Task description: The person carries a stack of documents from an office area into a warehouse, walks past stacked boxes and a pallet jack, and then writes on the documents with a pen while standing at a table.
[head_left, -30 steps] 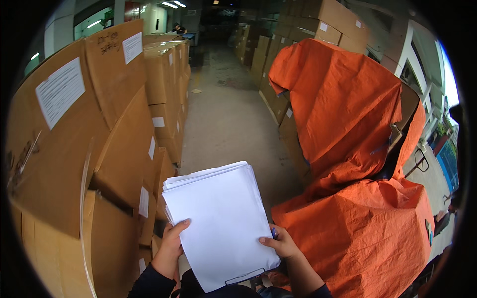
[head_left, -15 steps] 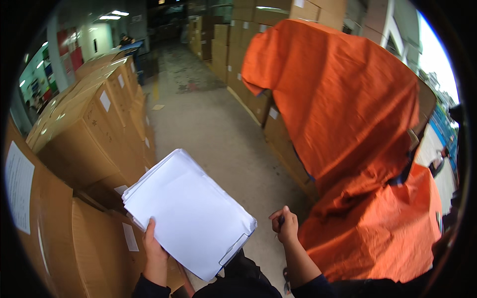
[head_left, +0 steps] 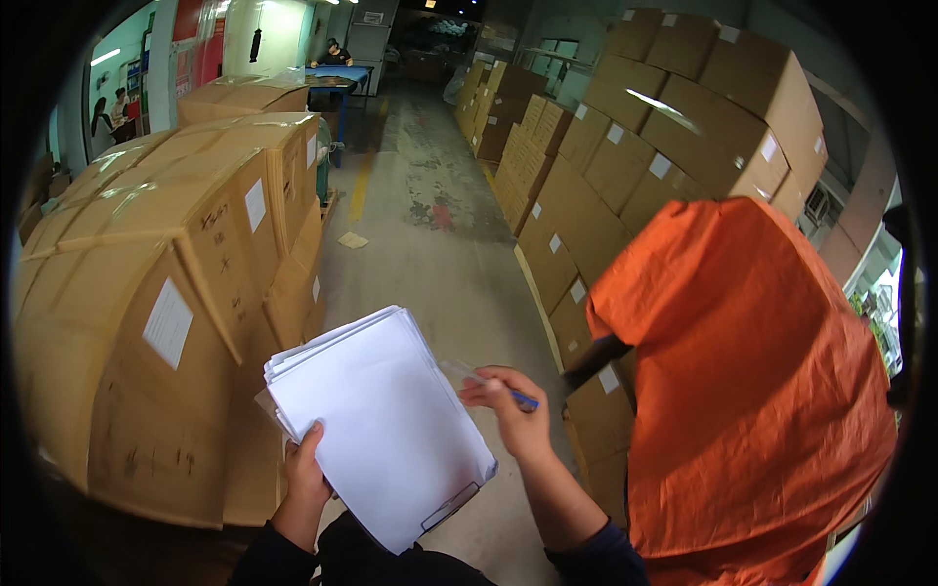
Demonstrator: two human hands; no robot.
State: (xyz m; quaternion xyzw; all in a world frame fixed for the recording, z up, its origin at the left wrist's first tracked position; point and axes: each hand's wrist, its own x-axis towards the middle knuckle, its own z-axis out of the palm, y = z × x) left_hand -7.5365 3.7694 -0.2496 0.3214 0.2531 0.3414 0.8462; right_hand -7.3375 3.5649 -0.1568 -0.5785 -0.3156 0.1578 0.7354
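My left hand grips a clipboard by its left edge, thumb on top and fingers underneath. A thick stack of white paper lies on the board, its top sheet showing no writing. The metal clip sits at the end nearest my body. Just right of the stack, my right hand is closed round a pen with a blue end. Some blur covers the fingertips and the pen's other end, beside the paper's right edge.
Stacked cartons with white labels line the left. Taller carton stacks stand on the right, an orange tarpaulin draped over the nearer ones. A concrete aisle runs between. Far off, a person sits at a blue table; others are at far left.
My view has swung to the right and further along the aisle. My right hand has come up and left, close to the paper's edge. The clipboard stays in my left hand.
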